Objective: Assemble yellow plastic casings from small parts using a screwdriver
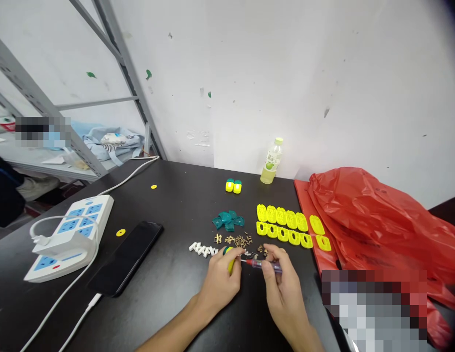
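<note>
My left hand (222, 276) is closed around a small yellow and green plastic case (231, 265), which its fingers partly cover. A small screwdriver (257, 264) with a red and purple handle is in my right hand (284, 283); its shaft points left at the case. Whether the tip touches a screw is hidden. Just beyond my hands lie small brass screws (242, 241), brass pieces (217, 238), darker round metal parts (263, 250) and white plastic pieces (202, 250). Dark green covers (227, 220) sit in a pile behind them.
Yellow shells (282, 217) stand in two rows at right, beside a red plastic bag (377, 215). Two assembled yellow-green cases (234, 186) and a drink bottle (272, 161) are farther back. At left are a phone (126, 256) and a power strip (71, 234) with cables.
</note>
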{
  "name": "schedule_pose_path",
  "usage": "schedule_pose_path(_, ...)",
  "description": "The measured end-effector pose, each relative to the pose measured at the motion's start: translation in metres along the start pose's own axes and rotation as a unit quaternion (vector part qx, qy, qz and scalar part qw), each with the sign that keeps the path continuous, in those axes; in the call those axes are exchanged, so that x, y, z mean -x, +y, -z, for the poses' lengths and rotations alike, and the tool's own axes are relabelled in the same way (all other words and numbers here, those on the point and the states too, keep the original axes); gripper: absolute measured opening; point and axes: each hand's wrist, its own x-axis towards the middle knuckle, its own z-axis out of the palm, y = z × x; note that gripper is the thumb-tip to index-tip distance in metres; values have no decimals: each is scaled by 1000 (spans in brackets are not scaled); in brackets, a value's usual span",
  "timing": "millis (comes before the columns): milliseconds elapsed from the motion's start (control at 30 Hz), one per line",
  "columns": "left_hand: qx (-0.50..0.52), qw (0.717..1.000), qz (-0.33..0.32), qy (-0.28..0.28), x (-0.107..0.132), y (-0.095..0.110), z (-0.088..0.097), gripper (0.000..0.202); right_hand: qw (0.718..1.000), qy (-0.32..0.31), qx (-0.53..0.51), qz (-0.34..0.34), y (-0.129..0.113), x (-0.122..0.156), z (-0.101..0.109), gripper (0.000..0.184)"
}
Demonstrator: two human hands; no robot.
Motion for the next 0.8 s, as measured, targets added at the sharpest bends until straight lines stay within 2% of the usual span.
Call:
schedule_pose_path(133,23,999,21,-41,-1,2,3,32,994,96,-53,11,-1,4,-10,35)
schedule_pose_path(200,39,996,38,-67,-2,2,6,31,989,121,-79,39,-3,7,-14,41)
schedule_pose_path(333,70,991,34,-106,-3,2,11,23,983,96,-91,124,-8,10,-14,44)
schedule_pose_path(433,118,984,33,-128,-4,2,11,15,986,39,-92,137,-12,9,-9,50)
schedule_pose_path(533,162,975,42,-143,-5,1,10,12,980,-6,-63,190,-20,6,-7,48)
schedule_pose_path(667,168,973,41,-152,-5,2,8,15,969,63,27,239,-25,5,-10,34)
schedule_pose_path(800,149,978,39,-140,-7,5,7,14,969,122,41,213,-14,7,-14,54)
